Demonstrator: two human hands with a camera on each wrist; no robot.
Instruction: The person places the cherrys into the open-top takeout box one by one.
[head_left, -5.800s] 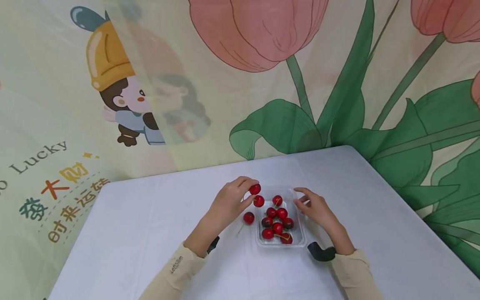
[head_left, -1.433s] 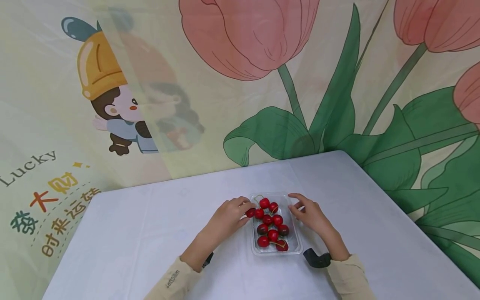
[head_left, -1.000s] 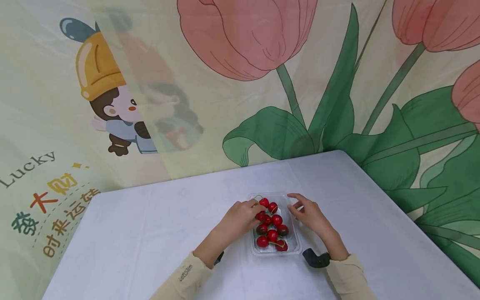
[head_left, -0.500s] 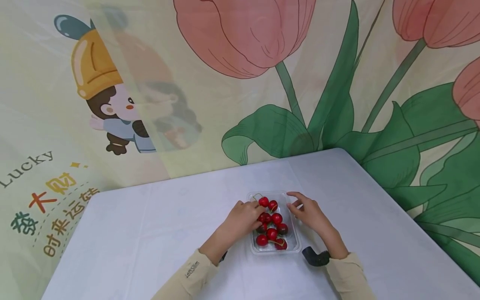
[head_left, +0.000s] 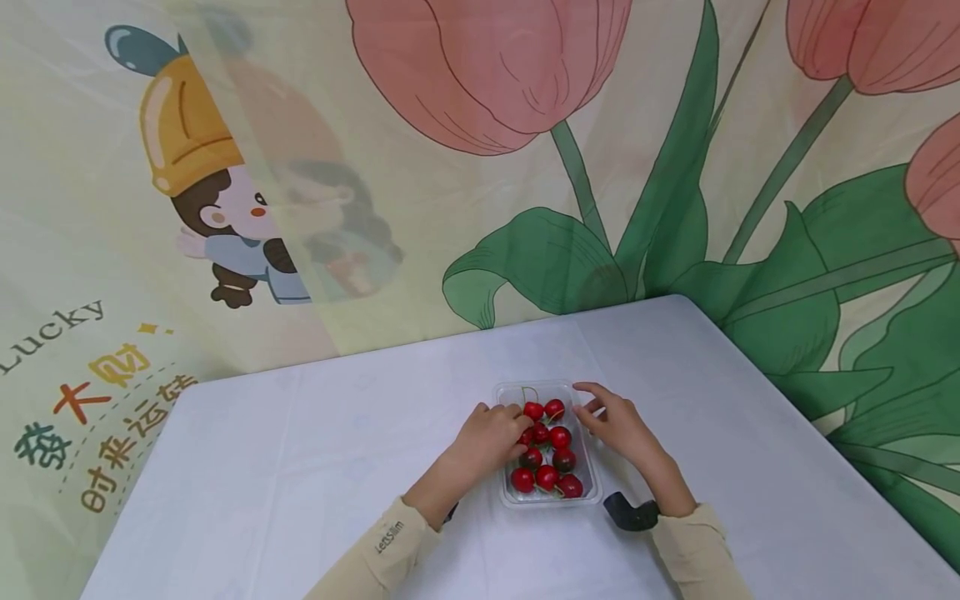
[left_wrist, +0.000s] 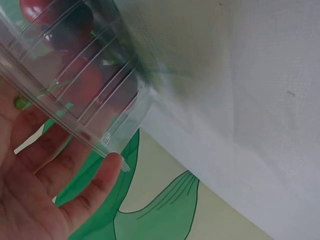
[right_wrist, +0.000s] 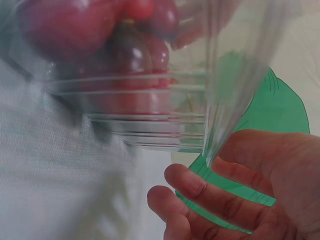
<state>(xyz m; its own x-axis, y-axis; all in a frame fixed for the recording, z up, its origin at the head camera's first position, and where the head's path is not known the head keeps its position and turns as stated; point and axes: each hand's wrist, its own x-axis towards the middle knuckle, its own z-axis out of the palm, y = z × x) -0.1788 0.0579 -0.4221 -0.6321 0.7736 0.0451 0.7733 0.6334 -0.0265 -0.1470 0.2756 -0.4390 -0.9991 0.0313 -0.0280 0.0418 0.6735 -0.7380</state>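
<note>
A clear plastic box (head_left: 551, 502) holds several red and dark cherries (head_left: 564, 460), some with green stems. My left hand (head_left: 487, 440) reaches over the box's left rim, its curled fingers and thumb around a red cherry (head_left: 527, 436) that is partly covered. In the left wrist view, the hand (left_wrist: 55, 180) lies along the rim beside a green stem end (left_wrist: 21, 103); thumb and index tips are hidden. My right hand (head_left: 621, 423) is at the back right corner. In the right wrist view a finger (right_wrist: 240, 145) touches the rim, while the other fingers hang loosely bent, holding nothing.
A white cloth covers the table (head_left: 337, 467) around the box. Close behind the table hangs a printed backdrop (head_left: 420, 217) with tulips and a cartoon figure. A black wrist strap (head_left: 632, 512) shows below my right hand.
The loose cherry from left of the box is off the table. My left hand has carried a cherry over the rim, and cherries inside have shifted slightly. My right hand has stayed at the corner.
</note>
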